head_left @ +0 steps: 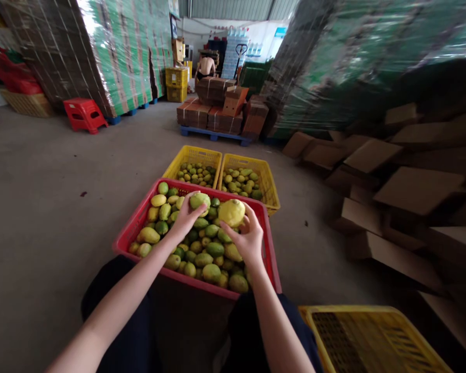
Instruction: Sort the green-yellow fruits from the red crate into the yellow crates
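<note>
- Bare grey floor [42, 191] spreads around the red crate [140, 211] in a warehouse-like room; what carries the crate is hidden.
- Over the red crate, the left hand [189, 213] pinches a pale green fruit [200, 201] between thumb and fingers.
- Beside it, also over the red crate, the right hand [249, 239] curls around a larger, knobbly yellow fruit [232, 212], thumb underneath; the two hands are apart.
- Below both hands, loose green and yellow fruits [205, 259] fill the red crate, partly hidden by the forearms crossing its near rim.
- At the near side of the red crate are the person's dark-clad knees [112, 305].
- Just beyond the red crate, two yellow crates [274, 192] stand side by side, with similar fruit inside.
- Near the red crate's right front corner sits another yellow basket [353, 310].
- Well right of the red crate, cardboard boxes [419, 186] lie heaped.
- Farther beyond the red crate, a blue pallet [213, 135] bears brown cartons [225, 122]; a red stool [84, 115] stands off to the left, and a bare-backed person [205, 66] is behind the cartons.
</note>
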{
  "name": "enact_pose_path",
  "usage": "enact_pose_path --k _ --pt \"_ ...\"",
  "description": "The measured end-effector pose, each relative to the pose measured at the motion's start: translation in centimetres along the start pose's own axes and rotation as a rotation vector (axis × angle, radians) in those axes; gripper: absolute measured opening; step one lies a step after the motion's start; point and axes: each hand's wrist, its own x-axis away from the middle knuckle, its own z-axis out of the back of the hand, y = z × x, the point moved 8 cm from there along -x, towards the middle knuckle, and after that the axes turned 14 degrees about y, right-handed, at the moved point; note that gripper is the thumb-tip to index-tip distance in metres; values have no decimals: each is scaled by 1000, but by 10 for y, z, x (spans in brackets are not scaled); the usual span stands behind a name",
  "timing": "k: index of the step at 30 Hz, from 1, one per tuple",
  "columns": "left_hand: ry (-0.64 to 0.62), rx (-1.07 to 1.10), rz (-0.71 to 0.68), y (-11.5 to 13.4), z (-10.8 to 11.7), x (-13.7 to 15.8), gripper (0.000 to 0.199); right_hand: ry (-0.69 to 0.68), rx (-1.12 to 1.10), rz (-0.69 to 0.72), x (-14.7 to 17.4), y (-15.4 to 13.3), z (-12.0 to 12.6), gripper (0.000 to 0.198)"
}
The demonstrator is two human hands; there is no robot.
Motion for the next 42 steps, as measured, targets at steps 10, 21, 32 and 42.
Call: enact_pose_path --k 10,21,32,42 --pt "-219 -250 -389 45 -15 28 55 95 254 414 7 -26 4 45" --pt "-236 -285 -315 29 -12 25 67 140 238 441 6 -29 8 43" --pt "-198 -237 -279 36 -11 26 66 125 200 435 7 -31 6 45" --pt "-156 -113 -110 32 -7 24 50 110 201 409 6 -27 6 46"
